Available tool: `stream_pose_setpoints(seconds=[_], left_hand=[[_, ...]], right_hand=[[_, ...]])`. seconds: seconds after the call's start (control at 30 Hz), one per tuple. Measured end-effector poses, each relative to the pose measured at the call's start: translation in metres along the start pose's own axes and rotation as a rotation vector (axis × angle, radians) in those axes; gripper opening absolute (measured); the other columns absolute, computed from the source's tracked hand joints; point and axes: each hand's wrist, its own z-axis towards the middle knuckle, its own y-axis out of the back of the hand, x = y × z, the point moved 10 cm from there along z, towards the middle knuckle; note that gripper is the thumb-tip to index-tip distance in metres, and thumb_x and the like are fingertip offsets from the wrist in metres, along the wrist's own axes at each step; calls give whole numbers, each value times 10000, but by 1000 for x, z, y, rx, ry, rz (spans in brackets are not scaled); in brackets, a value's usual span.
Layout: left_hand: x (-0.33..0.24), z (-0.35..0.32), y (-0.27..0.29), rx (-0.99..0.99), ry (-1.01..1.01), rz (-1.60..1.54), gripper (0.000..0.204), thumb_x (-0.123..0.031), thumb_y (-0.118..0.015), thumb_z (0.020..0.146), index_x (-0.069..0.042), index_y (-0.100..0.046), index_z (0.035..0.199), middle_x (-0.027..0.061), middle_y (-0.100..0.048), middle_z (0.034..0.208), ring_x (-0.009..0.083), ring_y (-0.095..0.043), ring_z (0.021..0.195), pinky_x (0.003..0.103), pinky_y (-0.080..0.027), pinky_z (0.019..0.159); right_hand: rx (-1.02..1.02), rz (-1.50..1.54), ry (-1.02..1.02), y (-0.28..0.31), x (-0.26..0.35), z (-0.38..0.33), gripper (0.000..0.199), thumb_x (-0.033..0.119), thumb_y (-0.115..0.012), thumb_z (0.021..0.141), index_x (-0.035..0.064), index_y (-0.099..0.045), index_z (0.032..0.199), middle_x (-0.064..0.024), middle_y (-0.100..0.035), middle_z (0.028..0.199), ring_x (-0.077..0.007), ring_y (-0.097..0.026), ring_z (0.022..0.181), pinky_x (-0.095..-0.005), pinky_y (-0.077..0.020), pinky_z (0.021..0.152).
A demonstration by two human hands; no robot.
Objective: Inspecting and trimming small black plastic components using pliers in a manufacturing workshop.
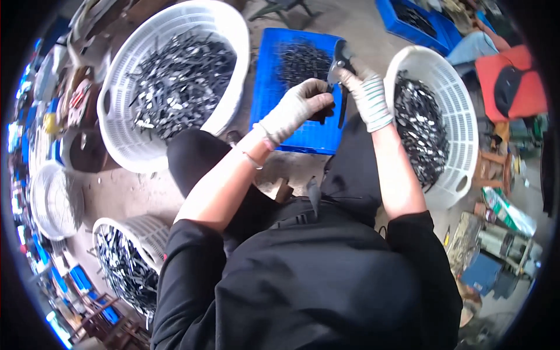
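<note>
White baskets (230, 70) (461, 99) flank the blue crate (265, 87) closely; bare floor (125, 192) lies open nearer than the crate.

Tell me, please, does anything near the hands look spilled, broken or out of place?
Nothing stands out. The left hand and right hand hold a dark metal tool over the blue crate. The dark metal pieces lie inside the white baskets and the crate; I see none spilled beside them.
</note>
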Motion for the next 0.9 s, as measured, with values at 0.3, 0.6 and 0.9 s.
stream_pose_setpoints(seconds=[0.3, 0.6, 0.9], left_hand=[[-5, -22, 58, -261, -60, -255, 127, -168, -530, 928, -45, -521, 958, 29, -564, 685, 145, -564, 521, 252, -460, 471], [-45, -44, 70, -52, 49, -119, 147, -253, -560, 925, -111, -529, 912, -41, -473, 618, 19, -310, 415, 177, -187, 358], [-72, -37, 68, -92, -268, -663, 458, -402, -593, 889, -47, -522, 1170, 46, -592, 977, 91, -557, 773, 220, -473, 651]], right_hand=[[245, 634, -461, -104, -26, -54, 180, 252, -539, 934, 85, -596, 967, -5, -591, 731, -105, -554, 551, -249, -445, 430], [493, 345, -445, -68, 15, -44, 385, 312, -540, 935, 47, -545, 1215, 67, -341, 546, -37, -294, 407, -196, -222, 367], [268, 985, -371, -84, 2, 0, 390, 310, -553, 923, -46, -518, 1077, 62, -239, 556, -59, -205, 437, -222, -174, 409]])
